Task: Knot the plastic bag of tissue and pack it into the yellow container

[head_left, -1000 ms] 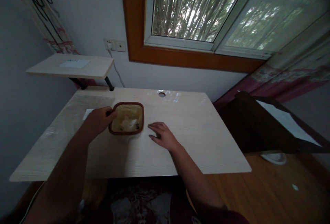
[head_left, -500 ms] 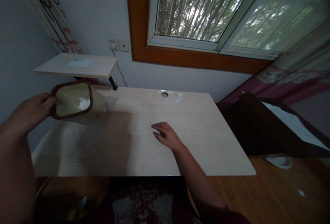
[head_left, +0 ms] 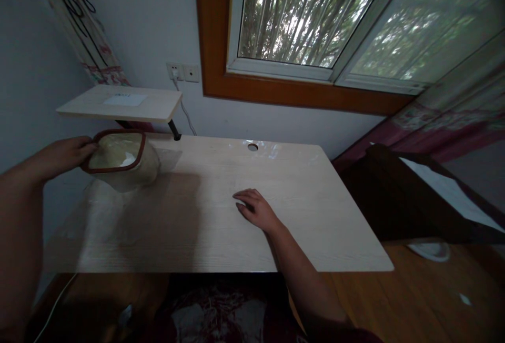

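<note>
My left hand (head_left: pixel 74 153) grips the brown rim of a beige wastebasket (head_left: pixel 138 175) at the left of the desk. The wastebasket is tilted, with its mouth partly facing me. A crumpled white piece of paper or tissue (head_left: pixel 128 159) lies inside it, and a thin, see-through liner seems to hang around the outside. I cannot tell whether its base touches the desk. My right hand (head_left: pixel 258 210) rests on the pale wooden desk (head_left: pixel 292 201) near its middle, holding nothing, with the thumb apart from the slightly bent fingers.
Behind the wastebasket stands a small raised shelf (head_left: pixel 158 105) bearing a white paper (head_left: pixel 125 99). A cable hole (head_left: pixel 253 147) opens near the desk's back edge. A wall socket (head_left: pixel 175 71) has a plug in it. Dark furniture (head_left: pixel 390 195) stands to the right.
My left hand has turned the wastebasket more upright, so its mouth faces me less and more of its outer wall shows. My right hand has stayed in place on the desk.
</note>
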`<state>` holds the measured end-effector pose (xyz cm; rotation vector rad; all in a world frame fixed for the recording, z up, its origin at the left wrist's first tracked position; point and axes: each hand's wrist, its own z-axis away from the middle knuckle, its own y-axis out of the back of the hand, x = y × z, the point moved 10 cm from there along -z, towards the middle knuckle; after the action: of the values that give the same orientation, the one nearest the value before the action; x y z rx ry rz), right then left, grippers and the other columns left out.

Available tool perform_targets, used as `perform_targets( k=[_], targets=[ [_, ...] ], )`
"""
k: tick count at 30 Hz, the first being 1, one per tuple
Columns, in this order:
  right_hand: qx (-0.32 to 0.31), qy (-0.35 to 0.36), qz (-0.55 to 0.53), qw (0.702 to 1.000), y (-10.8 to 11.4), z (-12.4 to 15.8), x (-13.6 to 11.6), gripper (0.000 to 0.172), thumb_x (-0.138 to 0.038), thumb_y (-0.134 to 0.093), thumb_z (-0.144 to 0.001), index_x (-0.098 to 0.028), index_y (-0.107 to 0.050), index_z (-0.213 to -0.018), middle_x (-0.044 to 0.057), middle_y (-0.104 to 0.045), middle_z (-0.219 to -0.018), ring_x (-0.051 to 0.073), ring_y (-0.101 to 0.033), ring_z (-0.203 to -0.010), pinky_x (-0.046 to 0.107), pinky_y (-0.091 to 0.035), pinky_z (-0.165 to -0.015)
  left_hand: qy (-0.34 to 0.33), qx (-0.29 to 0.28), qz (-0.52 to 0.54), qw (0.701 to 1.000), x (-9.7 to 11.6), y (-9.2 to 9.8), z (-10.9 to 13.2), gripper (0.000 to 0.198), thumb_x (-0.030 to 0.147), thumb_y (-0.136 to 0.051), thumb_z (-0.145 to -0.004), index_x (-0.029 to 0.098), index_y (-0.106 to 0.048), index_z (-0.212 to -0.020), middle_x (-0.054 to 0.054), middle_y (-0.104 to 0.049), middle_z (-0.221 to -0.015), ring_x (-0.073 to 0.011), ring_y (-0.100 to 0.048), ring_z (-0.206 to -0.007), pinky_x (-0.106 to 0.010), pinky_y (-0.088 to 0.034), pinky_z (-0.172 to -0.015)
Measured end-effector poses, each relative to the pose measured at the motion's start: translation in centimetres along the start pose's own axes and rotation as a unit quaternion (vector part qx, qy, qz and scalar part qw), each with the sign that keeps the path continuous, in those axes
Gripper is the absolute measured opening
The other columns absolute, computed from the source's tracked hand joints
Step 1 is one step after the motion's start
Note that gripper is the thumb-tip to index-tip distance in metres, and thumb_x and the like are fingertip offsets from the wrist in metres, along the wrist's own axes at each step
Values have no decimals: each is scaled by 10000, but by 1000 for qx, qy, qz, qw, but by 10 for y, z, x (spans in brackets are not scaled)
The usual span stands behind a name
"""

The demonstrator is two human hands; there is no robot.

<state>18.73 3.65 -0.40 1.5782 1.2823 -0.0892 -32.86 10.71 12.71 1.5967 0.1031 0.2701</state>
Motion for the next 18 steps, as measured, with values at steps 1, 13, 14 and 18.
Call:
perform_targets(
  k=[1, 13, 14, 18],
  targets=[
    [0, 0, 0, 1000, 0, 0, 0, 309, -241, -619, -973, -273, -695, -1270, 86, -734, -1185, 249, -644, -1116, 478, -512, -1004, 2, -38, 21, 999, -3, -9, -4, 435, 407, -392, -892, 89, -652, -1036, -56, -712, -878, -187, -616, -780, -251, -476, -735],
    [0, -5, 2, 1000, -1, 0, 3, 302, -239, -615, -970, -278, -701, -1257, 87, -737, -1178, 251, -645, -1113, 485, -511, -1000, 26, -80, 68, 994, -20, -34, -19, 336, 360, -452, -937, 101, -615, -1076, -31, -685, -902, -168, -593, -801, -232, -464, -778],
    [-1, -6, 3, 1000, -1, 0, 3, 302, -241, -614, -970, -279, -701, -1257, 88, -737, -1176, 253, -646, -1112, 489, -512, -1000, 31, -82, 75, 993, -19, -34, -19, 329, 364, -465, -941, 104, -619, -1071, -25, -684, -891, -163, -587, -790, -225, -459, -769],
    [-3, -10, 7, 1000, -2, 0, 4, 301, -245, -609, -972, -282, -702, -1257, 90, -737, -1178, 258, -650, -1113, 502, -512, -999, 45, -75, 90, 992, -16, -31, -21, 343, 376, -491, -957, 91, -632, -1085, -19, -684, -868, -158, -570, -777, -216, -445, -770]
  ],
)
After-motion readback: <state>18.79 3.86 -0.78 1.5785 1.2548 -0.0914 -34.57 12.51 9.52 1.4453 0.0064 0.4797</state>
